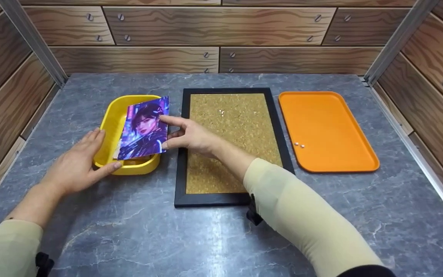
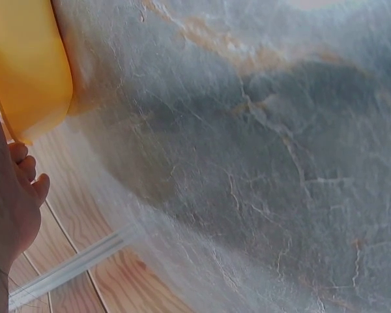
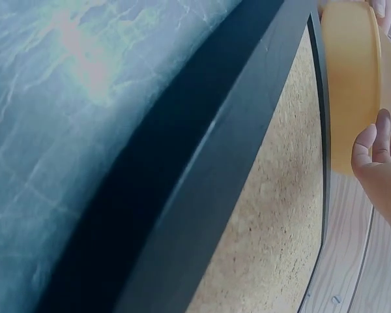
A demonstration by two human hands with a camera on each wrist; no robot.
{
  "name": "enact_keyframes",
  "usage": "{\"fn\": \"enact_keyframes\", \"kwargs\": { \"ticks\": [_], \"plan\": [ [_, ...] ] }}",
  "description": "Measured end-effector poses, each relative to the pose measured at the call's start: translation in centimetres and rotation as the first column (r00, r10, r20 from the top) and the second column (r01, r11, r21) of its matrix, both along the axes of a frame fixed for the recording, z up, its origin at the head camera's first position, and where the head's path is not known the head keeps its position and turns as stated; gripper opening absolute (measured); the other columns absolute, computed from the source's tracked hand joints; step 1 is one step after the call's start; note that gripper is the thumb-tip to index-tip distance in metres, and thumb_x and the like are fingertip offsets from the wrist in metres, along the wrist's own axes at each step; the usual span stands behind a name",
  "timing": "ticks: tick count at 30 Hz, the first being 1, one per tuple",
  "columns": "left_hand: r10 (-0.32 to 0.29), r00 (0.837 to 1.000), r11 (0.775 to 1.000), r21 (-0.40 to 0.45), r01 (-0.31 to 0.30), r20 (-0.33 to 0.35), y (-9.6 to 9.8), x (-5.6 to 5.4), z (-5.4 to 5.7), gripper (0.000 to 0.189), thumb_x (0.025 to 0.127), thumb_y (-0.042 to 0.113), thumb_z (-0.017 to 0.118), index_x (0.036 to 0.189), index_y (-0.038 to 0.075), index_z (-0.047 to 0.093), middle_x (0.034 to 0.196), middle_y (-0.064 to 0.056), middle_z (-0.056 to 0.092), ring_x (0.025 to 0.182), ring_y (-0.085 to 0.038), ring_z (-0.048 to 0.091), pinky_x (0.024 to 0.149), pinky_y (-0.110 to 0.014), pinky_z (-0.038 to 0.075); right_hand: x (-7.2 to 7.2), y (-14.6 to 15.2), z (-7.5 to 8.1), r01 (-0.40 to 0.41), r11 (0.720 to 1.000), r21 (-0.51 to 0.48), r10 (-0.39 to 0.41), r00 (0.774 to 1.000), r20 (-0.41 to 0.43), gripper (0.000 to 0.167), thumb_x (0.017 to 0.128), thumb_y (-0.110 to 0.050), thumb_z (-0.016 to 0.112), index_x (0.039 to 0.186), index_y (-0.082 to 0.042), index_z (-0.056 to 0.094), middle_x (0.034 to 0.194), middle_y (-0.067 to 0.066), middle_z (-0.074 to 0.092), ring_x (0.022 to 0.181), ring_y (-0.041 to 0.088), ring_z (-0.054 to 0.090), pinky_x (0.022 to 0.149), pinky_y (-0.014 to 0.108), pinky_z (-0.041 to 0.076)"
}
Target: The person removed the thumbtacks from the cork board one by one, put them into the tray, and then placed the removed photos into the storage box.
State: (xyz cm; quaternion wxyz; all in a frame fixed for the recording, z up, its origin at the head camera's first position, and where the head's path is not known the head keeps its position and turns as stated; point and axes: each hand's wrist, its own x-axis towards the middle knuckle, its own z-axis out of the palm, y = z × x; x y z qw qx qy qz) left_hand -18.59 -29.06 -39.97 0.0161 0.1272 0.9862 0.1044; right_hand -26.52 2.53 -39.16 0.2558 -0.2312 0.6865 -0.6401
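A photo card point(image 1: 144, 129) with a purple-blue portrait lies tilted over the yellow bin point(image 1: 108, 115), above its right side. My right hand point(image 1: 192, 134) pinches the card along its right edge, thumb low and index finger higher up. At the bin's near left corner is my left hand point(image 1: 76, 163), its fingers extended along the left rim and the thumb by the front rim. Under the picture, other card edges show inside the bin; most of its contents are hidden. In the right wrist view, the right hand point(image 3: 381, 153) appears beside the bin point(image 3: 352, 78), with the card out of sight.
A cork board point(image 1: 225, 173) in a black frame lies in the middle, under my right forearm, with small shiny pins point(image 1: 222, 112) near its top. To its right is an orange tray point(image 1: 333, 130) with small white pins point(image 1: 302, 146) at its left edge. Wood-patterned walls enclose the table.
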Motion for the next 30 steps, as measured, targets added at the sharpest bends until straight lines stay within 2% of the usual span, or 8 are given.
{"fn": "enact_keyframes", "kwargs": {
  "ticks": [4,10,17,20,21,25,28,30],
  "plan": [
    [-0.001,1.0,1.0,0.001,0.001,0.003,0.0,0.0,0.0,0.102,0.088,0.075,0.044,0.159,0.011,0.007,0.164,-0.018,0.012,0.149,-0.042,0.016,0.115,-0.066,0.021,-0.1,-0.3,-0.2,-0.009,1.0,0.02,0.01,1.0,-0.021,0.084,0.079,0.001,0.078,0.152,-0.013,0.038,0.137,0.016,0.058,0.094,0.014,0.067,0.089,0.027,0.057],
    [0.01,1.0,1.0,-0.008,-0.01,0.021,0.0,0.0,0.1,0.102,0.088,0.077,0.041,0.159,0.013,0.004,0.165,-0.016,0.01,0.149,-0.042,0.016,0.113,-0.069,0.02,-0.1,-0.8,-0.4,-0.002,0.998,0.057,0.004,0.999,-0.035,0.084,0.078,-0.003,0.08,0.151,-0.016,0.04,0.127,0.015,0.065,0.086,0.013,0.066,0.085,0.024,0.056],
    [0.003,1.0,1.0,0.001,-0.003,0.006,0.1,0.0,0.0,0.101,0.088,0.075,0.042,0.159,0.013,0.006,0.165,-0.016,0.01,0.149,-0.042,0.016,0.113,-0.069,0.021,-0.1,-1.4,-0.6,-0.01,0.998,0.068,0.011,1.0,-0.015,0.085,0.078,-0.004,0.081,0.151,-0.016,0.039,0.151,0.006,0.046,0.088,0.014,0.068,0.09,0.024,0.055],
    [-0.001,1.0,1.0,0.005,0.001,-0.001,0.1,0.0,-0.1,0.101,0.088,0.075,0.043,0.159,0.012,0.007,0.164,-0.016,0.011,0.149,-0.042,0.017,0.113,-0.069,0.022,-0.2,-1.6,-0.7,-0.006,0.996,0.09,0.009,0.999,-0.036,0.084,0.078,-0.008,0.082,0.151,-0.017,0.041,0.155,0.004,0.041,0.096,0.017,0.069,0.095,0.025,0.053],
    [-0.003,1.0,1.0,0.009,0.003,-0.006,0.1,0.0,-0.1,0.101,0.088,0.075,0.044,0.159,0.012,0.008,0.164,-0.017,0.012,0.149,-0.042,0.017,0.113,-0.069,0.022,-0.2,-1.6,-0.7,0.003,0.995,0.105,0.002,0.999,-0.051,0.083,0.078,-0.01,0.082,0.15,-0.018,0.042,0.155,0.002,0.041,0.103,0.015,0.066,0.098,0.024,0.051],
    [0.001,1.0,1.0,0.013,-0.001,-0.012,0.0,0.0,-0.1,0.101,0.088,0.075,0.044,0.159,0.012,0.008,0.164,-0.018,0.013,0.148,-0.043,0.018,0.112,-0.069,0.023,0.0,-1.9,-0.7,0.015,0.996,0.085,-0.013,1.0,-0.028,0.077,0.081,-0.017,0.081,0.149,-0.019,0.044,0.154,0.002,0.041,0.103,0.021,0.064,0.101,0.037,0.051],
    [0.005,1.0,1.0,0.011,-0.004,-0.012,0.0,0.0,-0.1,0.101,0.088,0.075,0.044,0.159,0.012,0.008,0.164,-0.018,0.013,0.148,-0.044,0.018,0.112,-0.069,0.023,-0.1,-2.2,-0.6,0.009,0.997,0.072,-0.009,1.0,0.002,0.075,0.083,-0.021,0.079,0.149,-0.019,0.044,0.154,0.004,0.041,0.091,0.026,0.066,0.097,0.047,0.053],
    [0.005,1.0,1.0,0.01,-0.005,-0.008,0.0,0.0,-0.1,0.101,0.088,0.075,0.044,0.159,0.012,0.007,0.164,-0.018,0.013,0.148,-0.044,0.018,0.112,-0.07,0.023,-0.2,-2.3,-0.5,0.001,0.995,0.098,0.0,1.0,-0.013,0.075,0.083,-0.024,0.079,0.149,-0.021,0.044,0.154,0.003,0.041,0.089,0.022,0.065,0.097,0.047,0.053]
  ]
}}
